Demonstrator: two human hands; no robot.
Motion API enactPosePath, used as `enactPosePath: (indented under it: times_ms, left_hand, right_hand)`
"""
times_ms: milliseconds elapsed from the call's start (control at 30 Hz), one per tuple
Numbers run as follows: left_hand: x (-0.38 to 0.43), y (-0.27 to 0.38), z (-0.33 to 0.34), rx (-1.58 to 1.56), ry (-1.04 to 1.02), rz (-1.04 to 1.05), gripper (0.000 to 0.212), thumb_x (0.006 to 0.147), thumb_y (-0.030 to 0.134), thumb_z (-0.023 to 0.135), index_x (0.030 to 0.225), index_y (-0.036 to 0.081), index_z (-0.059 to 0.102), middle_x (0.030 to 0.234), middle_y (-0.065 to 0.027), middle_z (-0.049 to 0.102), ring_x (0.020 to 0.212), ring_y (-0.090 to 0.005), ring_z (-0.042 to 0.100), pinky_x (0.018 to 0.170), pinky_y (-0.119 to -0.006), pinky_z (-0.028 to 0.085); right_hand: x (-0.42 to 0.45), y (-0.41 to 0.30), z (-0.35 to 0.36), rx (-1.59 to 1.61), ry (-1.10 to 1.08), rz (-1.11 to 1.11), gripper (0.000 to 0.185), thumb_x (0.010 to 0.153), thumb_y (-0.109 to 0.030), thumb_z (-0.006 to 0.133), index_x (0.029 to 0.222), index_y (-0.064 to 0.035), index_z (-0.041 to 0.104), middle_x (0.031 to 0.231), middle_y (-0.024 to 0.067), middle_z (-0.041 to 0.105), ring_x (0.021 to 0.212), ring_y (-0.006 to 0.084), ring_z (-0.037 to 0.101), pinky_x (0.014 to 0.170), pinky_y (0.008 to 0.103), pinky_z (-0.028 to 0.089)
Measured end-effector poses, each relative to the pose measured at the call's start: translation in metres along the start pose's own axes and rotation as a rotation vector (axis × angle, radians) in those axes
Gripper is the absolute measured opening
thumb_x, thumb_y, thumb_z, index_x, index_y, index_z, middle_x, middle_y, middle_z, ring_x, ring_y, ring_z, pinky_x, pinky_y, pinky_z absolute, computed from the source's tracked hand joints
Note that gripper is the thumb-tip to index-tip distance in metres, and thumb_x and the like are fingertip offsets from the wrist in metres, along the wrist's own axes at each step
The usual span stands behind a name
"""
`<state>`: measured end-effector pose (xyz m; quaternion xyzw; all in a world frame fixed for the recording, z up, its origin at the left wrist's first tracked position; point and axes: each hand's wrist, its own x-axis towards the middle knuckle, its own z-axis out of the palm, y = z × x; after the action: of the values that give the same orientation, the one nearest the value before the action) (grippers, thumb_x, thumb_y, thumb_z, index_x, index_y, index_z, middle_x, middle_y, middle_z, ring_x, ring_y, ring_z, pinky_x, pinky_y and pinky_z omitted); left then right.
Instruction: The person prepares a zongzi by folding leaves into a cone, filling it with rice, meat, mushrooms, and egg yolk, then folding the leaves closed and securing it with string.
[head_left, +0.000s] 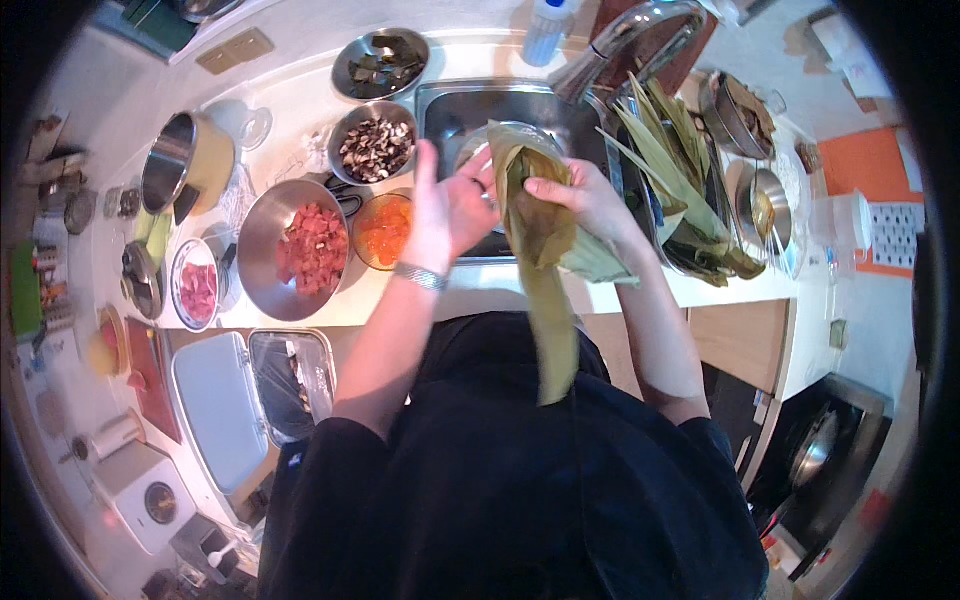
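My right hand (574, 191) holds broad green-brown leaves (525, 217) folded together into a pocket, its thumb over the inner side; one leaf end hangs down in front of my dark top. To the left of the leaves my left hand (461, 206) is spread, palm up, with nothing seen in it. Below both hands, in the steel sink (442, 97), a bowl (551, 133) is partly hidden by the leaves. More long leaves (675, 165) lie in a tray at the right of the sink.
Left of the sink stand steel bowls of diced meat (313, 247), chopped mushrooms (379, 148) and dark leafy pieces (386, 67), and a glass bowl of orange yolks (384, 229). A faucet (630, 37) arches behind the sink. An open-lidded bin (221, 412) stands below the counter's left part.
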<state>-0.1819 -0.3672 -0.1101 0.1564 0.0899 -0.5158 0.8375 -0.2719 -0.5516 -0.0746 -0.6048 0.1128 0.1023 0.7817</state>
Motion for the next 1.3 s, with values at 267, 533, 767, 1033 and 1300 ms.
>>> enactPosePath:
  times_ms: [267, 533, 767, 1033, 1300]
  left_hand:
    - [0.025, -0.032, 0.029, -0.196, -0.026, 0.232, 0.047, 0.090, 0.054, 0.059, 0.094, 0.007, 0.055, 0.095, -0.0092, 0.058, 0.100, -0.0246, 0.058, 0.094, -0.040, 0.047]
    - [0.040, -0.044, -0.025, -0.245, -0.011, 0.157, 0.039, 0.094, 0.043, 0.049, 0.101, 0.007, 0.060, 0.099, -0.0096, 0.063, 0.092, -0.0257, 0.062, 0.084, -0.042, 0.053]
    - [0.044, -0.035, -0.028, -0.236, -0.059, 0.098, 0.037, 0.095, 0.043, 0.049, 0.099, 0.007, 0.058, 0.095, -0.0074, 0.062, 0.091, -0.0232, 0.061, 0.086, -0.037, 0.052]
    - [0.008, -0.029, 0.049, -0.149, -0.054, 0.387, 0.027, 0.095, 0.038, 0.052, 0.092, 0.011, 0.052, 0.089, -0.0048, 0.057, 0.091, -0.0210, 0.058, 0.094, -0.039, 0.048]
    - [-0.011, -0.035, 0.064, -0.110, -0.250, 0.413, 0.044, 0.096, 0.053, 0.050, 0.108, 0.011, 0.050, 0.102, -0.0074, 0.058, 0.101, -0.0237, 0.059, 0.095, -0.042, 0.048]
  right_hand:
    - [0.015, 0.034, 0.012, -0.310, 0.223, -0.255, 0.040, 0.078, -0.012, 0.079, 0.097, -0.0023, 0.046, 0.101, 0.0084, 0.060, 0.097, 0.0154, 0.057, 0.087, 0.0304, 0.047]
    - [-0.011, -0.026, 0.047, -1.240, 0.335, -0.006, 0.049, 0.072, -0.023, 0.082, 0.105, -0.0043, 0.051, 0.097, 0.0241, 0.062, 0.094, 0.0419, 0.060, 0.078, 0.0459, 0.050]
    - [-0.025, -0.040, 0.063, -1.246, 0.163, -0.756, 0.025, 0.078, -0.006, 0.065, 0.102, -0.0010, 0.061, 0.098, 0.0170, 0.065, 0.089, 0.0369, 0.064, 0.076, 0.0442, 0.052]
    - [-0.022, -0.042, 0.088, -1.011, 0.118, -0.641, 0.016, 0.075, 0.004, 0.059, 0.090, 0.0049, 0.055, 0.090, 0.0238, 0.059, 0.092, 0.0432, 0.057, 0.078, 0.0444, 0.048]
    - [-0.036, -0.054, 0.087, -1.121, 0.045, -0.559, 0.020, 0.071, 0.000, 0.063, 0.089, 0.0054, 0.057, 0.085, 0.0253, 0.060, 0.087, 0.0443, 0.056, 0.079, 0.0488, 0.045]
